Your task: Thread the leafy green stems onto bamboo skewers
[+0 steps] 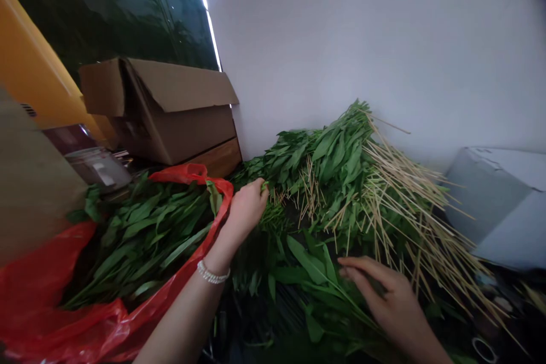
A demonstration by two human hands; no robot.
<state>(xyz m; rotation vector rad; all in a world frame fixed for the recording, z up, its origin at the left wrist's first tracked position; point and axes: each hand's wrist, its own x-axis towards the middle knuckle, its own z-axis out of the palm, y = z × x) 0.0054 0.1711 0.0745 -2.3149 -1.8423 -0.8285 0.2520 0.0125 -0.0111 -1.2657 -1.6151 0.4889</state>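
My left hand [247,205] reaches over the red plastic bag's edge, a beaded bracelet [212,274] at its wrist. Its fingers are closed, and a small green piece of plant [264,184] shows at the fingertips. Lower right, my right hand [384,293] has thumb and forefinger brought together in a pinch; whatever lies between them is hidden. Beside and under it is a leafy green stem [310,264]. The red plastic bag [40,284] gapes on the left, full of long-leaved green stems [140,230].
Against the white wall lies a heap of leafy greens [341,151] with bundled thin pale sticks [396,199] spread to the right. An open cardboard box [170,119] stands back left, near a clear plastic container [98,169]. A white box [503,199] is at the right.
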